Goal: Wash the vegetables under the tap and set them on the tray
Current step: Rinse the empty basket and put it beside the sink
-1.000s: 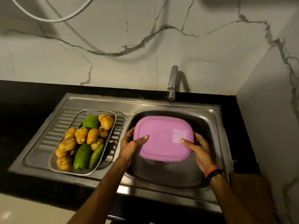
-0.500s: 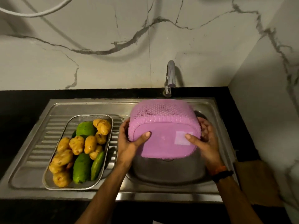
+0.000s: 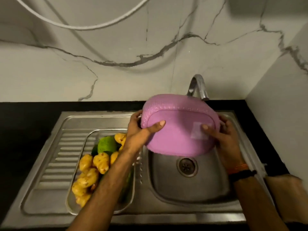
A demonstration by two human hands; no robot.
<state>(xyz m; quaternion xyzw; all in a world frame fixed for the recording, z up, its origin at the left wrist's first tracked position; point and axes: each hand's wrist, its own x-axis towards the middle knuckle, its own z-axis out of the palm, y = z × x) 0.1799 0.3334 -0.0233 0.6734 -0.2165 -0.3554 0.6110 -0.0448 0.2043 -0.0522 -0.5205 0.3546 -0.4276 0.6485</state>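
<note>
1. Pink plastic is what you are gripping: the basket [image 3: 180, 130] is turned bottom-up toward you, held above the sink basin [image 3: 188, 184] at centre right of the frame, its far rim just beside the tap [image 3: 199, 87].
2. Your left hand [image 3: 140, 129] is clamping the basket's left edge, thumb pressed on the base and fingers curled round the rim; your right hand [image 3: 223, 132] is doing the same on the right edge, thumb on the base near a pale label, fingers wrapped behind.
3. I cannot tell whether water is running from the tap, so check before tilting further.
4. Judging from the tilt, you are shaking or draining the basket; keep it over the basin so drips are falling toward the drain [image 3: 186, 166], not onto the counter.
5. Wet plastic is likely slippery, so keep both thumbs pressing firmly.
6. Potatoes [image 3: 93, 170] and green vegetables [image 3: 106, 144] are lying in the metal tray [image 3: 86, 139] on the draining board at lower left, partly hidden under your left forearm; mind that arm as you are swinging the basket away.
</note>
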